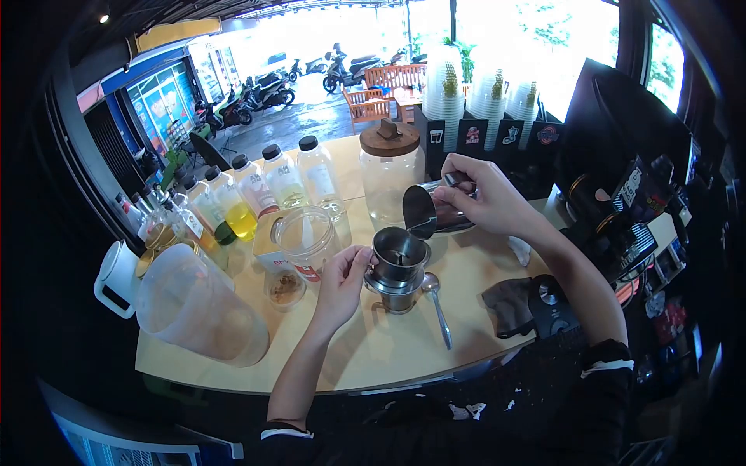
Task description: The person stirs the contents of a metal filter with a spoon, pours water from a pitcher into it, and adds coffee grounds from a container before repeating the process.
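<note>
My right hand [486,194] is closed on the handle of a metal pitcher [420,206], which is tilted so its mouth hangs just over a metal drip coffee filter [398,273]. A thin stream seems to run from the lip. With thumb and fingers, my left hand [344,286] pinches the left side of the filter. The filter stands upright on a small metal base [396,301]; something dark shows inside. Right of it lies a metal spoon [437,303]. Close to my left hand are an open clear jar [305,242] and a small dish of brown powder [286,289].
A large plastic pitcher [194,303] and a white jug [118,278] occupy the left. Several black-capped bottles [280,177] line the back edge. Behind the filter stands a wooden-lidded jar [388,179]. A dark cloth [507,306] and a scale [553,303] lie right.
</note>
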A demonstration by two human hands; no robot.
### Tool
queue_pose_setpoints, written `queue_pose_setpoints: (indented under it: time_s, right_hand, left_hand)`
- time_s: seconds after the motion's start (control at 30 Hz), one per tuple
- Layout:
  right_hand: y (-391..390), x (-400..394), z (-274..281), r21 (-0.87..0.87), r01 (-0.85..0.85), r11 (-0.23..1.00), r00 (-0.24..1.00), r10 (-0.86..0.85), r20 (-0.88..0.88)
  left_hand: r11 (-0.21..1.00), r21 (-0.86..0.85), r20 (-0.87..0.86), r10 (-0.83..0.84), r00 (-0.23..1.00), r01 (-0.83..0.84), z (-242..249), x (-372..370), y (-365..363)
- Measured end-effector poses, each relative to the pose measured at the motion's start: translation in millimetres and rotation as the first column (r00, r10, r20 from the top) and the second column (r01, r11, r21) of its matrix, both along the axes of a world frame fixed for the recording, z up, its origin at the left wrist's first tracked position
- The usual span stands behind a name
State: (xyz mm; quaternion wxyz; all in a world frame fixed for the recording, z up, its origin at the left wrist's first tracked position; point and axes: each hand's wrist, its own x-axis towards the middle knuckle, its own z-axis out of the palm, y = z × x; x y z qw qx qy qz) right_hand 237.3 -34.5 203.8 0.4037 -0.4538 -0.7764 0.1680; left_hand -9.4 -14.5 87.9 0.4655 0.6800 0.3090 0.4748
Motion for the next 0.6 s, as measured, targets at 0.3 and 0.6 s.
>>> queue_pose_setpoints:
  time_s: [0.3,0.6]
  right_hand:
    - [-4.2,0.9,2.4,0.042,0.022,0.999,1.0,-0.023,0.022]
    - [-2.6,-2.6,-0.1,0.02,0.008,1.0,0.999,-0.007,-0.041]
  left_hand:
    - [0.989,0.131,-0.037,0.08,0.996,-0.074,1.1,3.7,-7.3]
    - [0.993,0.105,-0.008,0.059,0.998,-0.058,-3.5,5.7,-8.3]
